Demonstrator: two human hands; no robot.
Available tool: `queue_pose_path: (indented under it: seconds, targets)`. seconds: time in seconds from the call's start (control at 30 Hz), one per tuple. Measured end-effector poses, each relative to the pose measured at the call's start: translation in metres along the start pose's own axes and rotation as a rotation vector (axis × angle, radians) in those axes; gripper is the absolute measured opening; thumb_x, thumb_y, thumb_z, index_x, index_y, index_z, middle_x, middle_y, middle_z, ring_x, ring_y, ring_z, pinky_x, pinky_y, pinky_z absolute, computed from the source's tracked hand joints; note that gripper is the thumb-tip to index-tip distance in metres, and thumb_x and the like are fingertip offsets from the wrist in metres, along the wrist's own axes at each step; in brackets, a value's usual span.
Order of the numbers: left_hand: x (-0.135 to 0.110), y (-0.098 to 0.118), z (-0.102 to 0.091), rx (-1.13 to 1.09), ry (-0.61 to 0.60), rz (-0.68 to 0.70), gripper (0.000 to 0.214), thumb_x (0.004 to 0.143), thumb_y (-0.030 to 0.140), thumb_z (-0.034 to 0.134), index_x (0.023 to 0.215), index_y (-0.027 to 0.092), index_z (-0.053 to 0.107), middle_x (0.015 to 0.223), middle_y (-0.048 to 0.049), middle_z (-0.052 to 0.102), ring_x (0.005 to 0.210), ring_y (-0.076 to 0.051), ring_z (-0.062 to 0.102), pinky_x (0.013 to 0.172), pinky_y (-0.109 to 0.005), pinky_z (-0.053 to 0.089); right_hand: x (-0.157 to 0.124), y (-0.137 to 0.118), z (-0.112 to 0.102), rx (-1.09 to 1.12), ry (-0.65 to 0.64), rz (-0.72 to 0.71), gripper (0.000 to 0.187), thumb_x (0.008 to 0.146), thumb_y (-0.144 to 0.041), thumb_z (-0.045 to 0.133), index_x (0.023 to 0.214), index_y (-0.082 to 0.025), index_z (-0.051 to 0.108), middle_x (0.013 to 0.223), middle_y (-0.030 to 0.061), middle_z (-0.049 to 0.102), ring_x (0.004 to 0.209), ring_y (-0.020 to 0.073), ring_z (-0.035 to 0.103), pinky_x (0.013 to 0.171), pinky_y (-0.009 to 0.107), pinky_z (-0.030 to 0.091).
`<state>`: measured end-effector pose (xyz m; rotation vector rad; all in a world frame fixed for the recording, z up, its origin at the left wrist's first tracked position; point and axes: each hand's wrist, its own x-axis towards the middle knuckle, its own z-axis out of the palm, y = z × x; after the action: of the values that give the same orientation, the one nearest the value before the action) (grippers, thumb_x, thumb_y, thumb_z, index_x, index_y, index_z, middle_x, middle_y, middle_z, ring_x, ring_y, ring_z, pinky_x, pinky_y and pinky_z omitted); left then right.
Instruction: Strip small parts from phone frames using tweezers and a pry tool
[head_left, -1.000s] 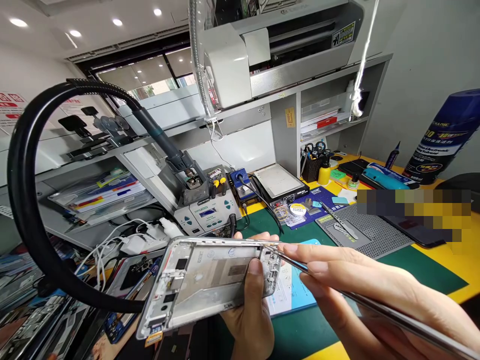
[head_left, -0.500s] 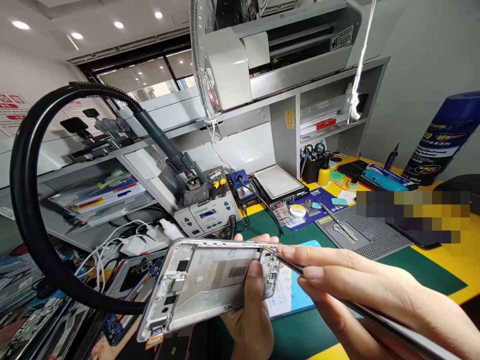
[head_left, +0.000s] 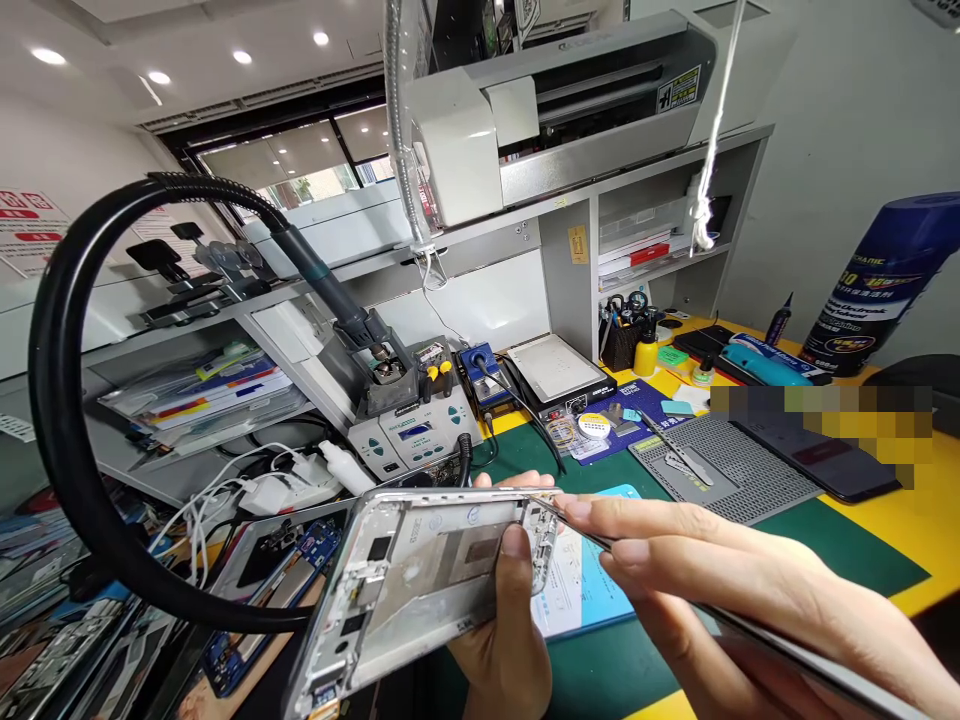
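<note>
My left hand (head_left: 501, 620) grips a silver phone frame (head_left: 420, 580) from below, thumb pressed on its inner plate near the right end. The frame is tilted up toward me, its bare metal inside showing. My right hand (head_left: 720, 590) is closed around thin metal tweezers (head_left: 581, 530), forefinger stretched along them. The tweezers' tip touches the frame's upper right corner (head_left: 541, 500). Both hands hover over the green mat (head_left: 840, 535).
A black hose (head_left: 60, 420) arcs on the left down to a hot-air station (head_left: 409, 435). A grey perforated pad (head_left: 735, 465), a blue card (head_left: 592, 590), a dark phone (head_left: 817, 440) and a blue spray can (head_left: 874, 290) lie right. Circuit boards and white cables clutter the left.
The phone frame has tipped more steeply, its left end dropping toward the bottom edge. The tweezers stay at the frame's upper right corner. The view has shifted slightly.
</note>
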<state>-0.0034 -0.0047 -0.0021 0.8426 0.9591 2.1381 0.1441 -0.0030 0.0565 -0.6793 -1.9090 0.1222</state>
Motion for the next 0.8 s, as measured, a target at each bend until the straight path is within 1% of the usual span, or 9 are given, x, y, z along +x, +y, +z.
queue_pose_path:
  seconds: [0.07,0.17,0.23,0.37,0.47,0.53,0.63,0.7,0.8]
  targets:
    - [-0.001,0.0,0.001,-0.001,0.021,-0.02,0.051,0.089,0.024,0.074,0.136,0.023,0.056,0.107,-0.0088,0.079,0.096,-0.028,0.077,0.088,-0.039,0.064,-0.002,0.001,0.001,0.011,-0.017,0.004,0.033,0.086,-0.013,0.07,0.117,-0.023,0.071,0.124,0.001,0.078,0.103,0.0146,0.078,0.102,0.01,0.051]
    - [-0.002,0.003,0.005,-0.038,0.067,-0.068,0.055,0.087,0.024,0.076,0.138,0.021,0.055,0.105,-0.0091,0.079,0.097,-0.03,0.077,0.087,-0.04,0.064,-0.008,0.001,0.004,0.011,-0.034,0.059,0.042,0.085,-0.015,0.072,0.124,-0.027,0.067,0.131,-0.0022,0.074,0.106,0.0154,0.077,0.104,0.014,0.052]
    - [-0.002,0.006,0.009,-0.044,0.076,-0.07,0.051,0.085,0.024,0.078,0.133,0.021,0.059,0.104,-0.0078,0.08,0.095,-0.028,0.077,0.085,-0.037,0.064,-0.01,-0.001,0.007,0.022,0.014,0.123,0.045,0.086,-0.012,0.069,0.126,-0.032,0.064,0.13,-0.0055,0.075,0.103,0.0151,0.078,0.102,0.015,0.055]
    - [-0.001,0.011,0.012,-0.063,0.063,-0.077,0.038,0.084,0.027,0.079,0.119,0.022,0.066,0.1,-0.0067,0.081,0.088,-0.026,0.078,0.081,-0.034,0.065,-0.008,-0.004,0.009,0.143,0.116,0.17,0.039,0.087,-0.01,0.066,0.115,-0.037,0.067,0.119,-0.0092,0.079,0.098,0.0154,0.08,0.093,0.016,0.061]
    - [0.001,0.011,0.008,-0.082,0.077,-0.099,0.039,0.083,0.027,0.08,0.119,0.021,0.066,0.099,-0.0085,0.081,0.089,-0.028,0.079,0.078,-0.036,0.066,-0.004,-0.003,0.006,0.235,0.087,0.209,0.036,0.085,-0.007,0.07,0.107,-0.035,0.072,0.114,-0.0066,0.081,0.096,0.0196,0.08,0.086,0.018,0.066]
    - [0.004,0.009,0.004,-0.078,0.05,-0.121,0.042,0.082,0.028,0.081,0.12,0.018,0.065,0.098,-0.0119,0.081,0.088,-0.032,0.079,0.075,-0.04,0.068,-0.002,-0.001,0.004,0.283,0.086,0.244,0.034,0.085,-0.01,0.073,0.108,-0.034,0.072,0.113,-0.0034,0.081,0.096,0.0233,0.081,0.085,0.024,0.068]
    - [0.01,0.007,0.002,-0.093,0.029,-0.145,0.048,0.082,0.029,0.081,0.125,0.018,0.064,0.099,-0.0143,0.081,0.085,-0.038,0.079,0.066,-0.043,0.068,-0.001,-0.001,0.005,0.297,0.229,0.322,0.032,0.084,-0.016,0.077,0.109,-0.034,0.071,0.108,-0.0018,0.081,0.095,0.0257,0.081,0.086,0.031,0.069]
    - [0.013,0.009,0.004,-0.107,0.052,-0.154,0.059,0.082,0.029,0.08,0.136,0.021,0.058,0.1,-0.0132,0.081,0.084,-0.037,0.079,0.059,-0.042,0.068,0.0,-0.002,0.007,0.323,0.332,0.427,0.023,0.084,-0.018,0.079,0.099,-0.034,0.073,0.098,-0.0022,0.081,0.086,0.0239,0.082,0.078,0.027,0.07]
    - [0.014,0.012,0.008,-0.119,0.083,-0.187,0.08,0.079,0.028,0.081,0.15,0.026,0.045,0.1,-0.0118,0.081,0.081,-0.035,0.079,0.051,-0.036,0.066,0.002,0.0,0.013,0.54,0.427,0.617,0.013,0.086,-0.026,0.08,0.097,-0.032,0.076,0.086,-0.0011,0.082,0.071,0.023,0.082,0.067,0.025,0.07]
